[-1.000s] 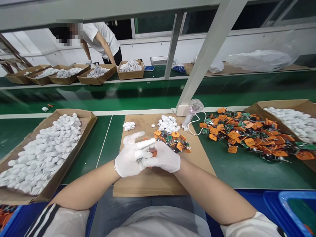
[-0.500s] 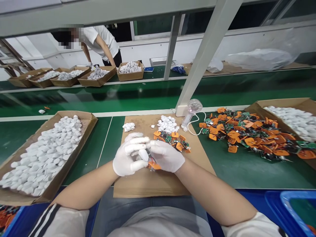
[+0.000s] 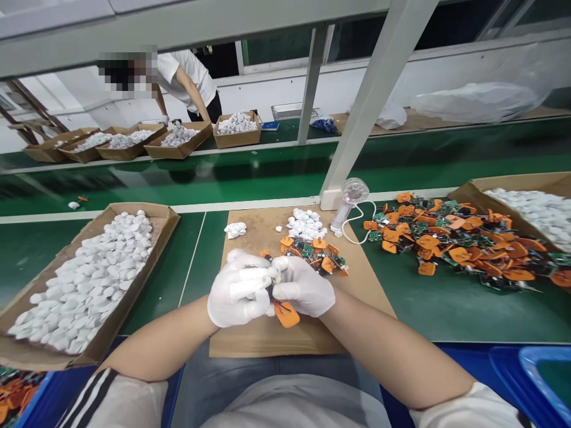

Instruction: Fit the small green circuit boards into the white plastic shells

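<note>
My left hand (image 3: 238,291), in a white glove, is closed around a small white piece whose edge shows between the fingers. My right hand (image 3: 306,286), gloved too, meets it and pinches the same small assembly, from which an orange part (image 3: 286,315) with dark wires hangs below the fingers. Most of the assembly is hidden by the gloves. Just beyond the hands, on the brown cardboard sheet (image 3: 298,342), lie orange and green circuit pieces (image 3: 328,261) and a pile of white pieces (image 3: 306,224). A smaller white cluster (image 3: 235,230) sits at the sheet's upper left.
A carton of white pieces (image 3: 89,279) stands at left. A clear handheld fan (image 3: 352,199) with a cable is beyond the sheet. Orange circuit assemblies (image 3: 455,238) are heaped at right beside another carton (image 3: 473,193). Across the bench, a person (image 3: 187,77) leans over cartons.
The orange part now hangs lower and shows more of its face. My right fingers have curled in closer to my left hand. The view has shifted slightly.
</note>
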`<control>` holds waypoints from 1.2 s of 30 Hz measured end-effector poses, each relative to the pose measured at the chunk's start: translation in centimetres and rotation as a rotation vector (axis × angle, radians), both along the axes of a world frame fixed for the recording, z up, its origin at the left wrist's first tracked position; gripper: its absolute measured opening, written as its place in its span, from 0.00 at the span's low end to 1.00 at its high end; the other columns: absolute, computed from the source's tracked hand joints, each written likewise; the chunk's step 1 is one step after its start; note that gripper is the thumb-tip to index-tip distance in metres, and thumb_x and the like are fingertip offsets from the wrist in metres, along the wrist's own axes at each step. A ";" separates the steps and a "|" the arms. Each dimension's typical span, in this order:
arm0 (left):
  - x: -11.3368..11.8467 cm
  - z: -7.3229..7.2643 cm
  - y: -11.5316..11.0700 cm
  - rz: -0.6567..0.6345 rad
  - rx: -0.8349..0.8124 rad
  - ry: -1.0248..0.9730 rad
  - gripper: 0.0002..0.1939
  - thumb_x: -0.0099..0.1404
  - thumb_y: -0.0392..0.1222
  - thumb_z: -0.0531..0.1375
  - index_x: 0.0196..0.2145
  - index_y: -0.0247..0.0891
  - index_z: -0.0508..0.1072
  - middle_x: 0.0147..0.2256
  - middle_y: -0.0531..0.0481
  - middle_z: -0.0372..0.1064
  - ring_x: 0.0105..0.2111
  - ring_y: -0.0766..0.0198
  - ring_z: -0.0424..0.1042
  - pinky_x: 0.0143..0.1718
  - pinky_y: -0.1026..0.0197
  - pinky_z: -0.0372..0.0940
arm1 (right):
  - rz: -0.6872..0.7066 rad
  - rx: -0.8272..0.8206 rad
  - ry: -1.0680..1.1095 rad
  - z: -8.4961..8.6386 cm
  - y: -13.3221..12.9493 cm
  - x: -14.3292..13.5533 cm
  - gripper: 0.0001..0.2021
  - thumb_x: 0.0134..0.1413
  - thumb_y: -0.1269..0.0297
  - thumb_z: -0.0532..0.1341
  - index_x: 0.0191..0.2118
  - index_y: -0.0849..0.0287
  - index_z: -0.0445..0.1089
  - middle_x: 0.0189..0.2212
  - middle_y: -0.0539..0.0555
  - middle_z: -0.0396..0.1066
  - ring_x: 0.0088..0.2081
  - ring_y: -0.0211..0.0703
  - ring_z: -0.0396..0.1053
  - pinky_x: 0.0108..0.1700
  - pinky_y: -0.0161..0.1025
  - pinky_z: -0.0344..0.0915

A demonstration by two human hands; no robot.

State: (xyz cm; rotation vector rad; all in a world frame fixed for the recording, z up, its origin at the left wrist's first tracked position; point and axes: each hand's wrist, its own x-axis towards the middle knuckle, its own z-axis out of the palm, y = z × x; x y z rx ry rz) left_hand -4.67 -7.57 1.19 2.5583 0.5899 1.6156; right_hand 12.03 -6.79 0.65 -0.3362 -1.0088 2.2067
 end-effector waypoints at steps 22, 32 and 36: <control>-0.8 -0.7 0.8 0.019 0.032 -0.058 0.23 0.67 0.42 0.60 0.59 0.47 0.63 0.38 0.48 0.78 0.39 0.59 0.77 0.40 0.55 0.62 | -0.325 0.099 -0.220 0.4 -0.3 -0.7 0.18 0.36 0.62 0.73 0.20 0.58 0.62 0.20 0.48 0.68 0.25 0.40 0.67 0.28 0.38 0.62; 0.2 -2.4 0.4 0.060 -0.128 -0.253 0.13 0.67 0.35 0.60 0.49 0.45 0.72 0.44 0.47 0.77 0.44 0.57 0.76 0.43 0.51 0.69 | -0.561 0.264 -0.373 0.5 -1.1 -0.9 0.12 0.41 0.65 0.71 0.20 0.57 0.66 0.26 0.53 0.72 0.32 0.44 0.69 0.38 0.43 0.66; 0.3 -2.6 0.4 0.075 -0.141 -0.257 0.14 0.68 0.36 0.59 0.51 0.46 0.72 0.46 0.45 0.77 0.46 0.55 0.75 0.45 0.49 0.69 | -0.575 0.283 -0.377 0.6 -1.1 -0.8 0.12 0.41 0.64 0.71 0.20 0.57 0.66 0.28 0.54 0.73 0.32 0.44 0.69 0.39 0.43 0.66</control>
